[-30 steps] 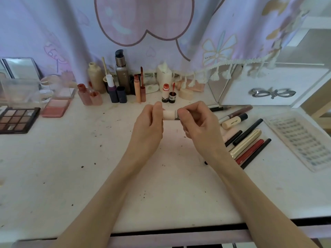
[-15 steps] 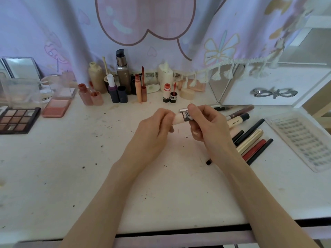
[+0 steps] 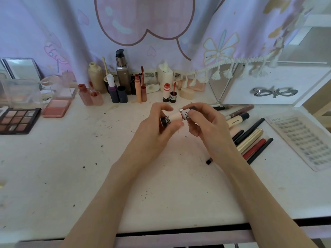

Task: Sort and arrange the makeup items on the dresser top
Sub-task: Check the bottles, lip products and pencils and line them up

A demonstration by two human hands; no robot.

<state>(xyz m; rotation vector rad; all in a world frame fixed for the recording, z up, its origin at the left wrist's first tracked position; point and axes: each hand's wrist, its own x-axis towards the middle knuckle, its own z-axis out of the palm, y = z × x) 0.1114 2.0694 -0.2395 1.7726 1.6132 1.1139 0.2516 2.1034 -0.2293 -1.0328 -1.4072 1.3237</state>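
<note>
Above the middle of the white dresser top [image 3: 53,176], both my hands hold a small cream lipstick tube [image 3: 176,116] with black-and-white printed bands. My left hand [image 3: 159,127] grips its dark left end with curled fingers. My right hand [image 3: 202,122] pinches the right end near a silver rim. The tube lies roughly level, tilted slightly up to the right. Pencils, pens and a gold tube [image 3: 250,142] lie in a row just right of my right hand.
Bottles and lip glosses [image 3: 123,81] stand along the back under a lilac curtain. At the left lie an eyeshadow palette [image 3: 18,120], a pink blush compact [image 3: 57,108] and a clear box [image 3: 19,92]. A lash card [image 3: 300,140] lies far right, beside a white drawer unit [image 3: 275,88].
Both hands turned the tube between them. My left hand now shows the tube's dark end, which was hidden in the fingers before. The hands stayed above the same spot.
</note>
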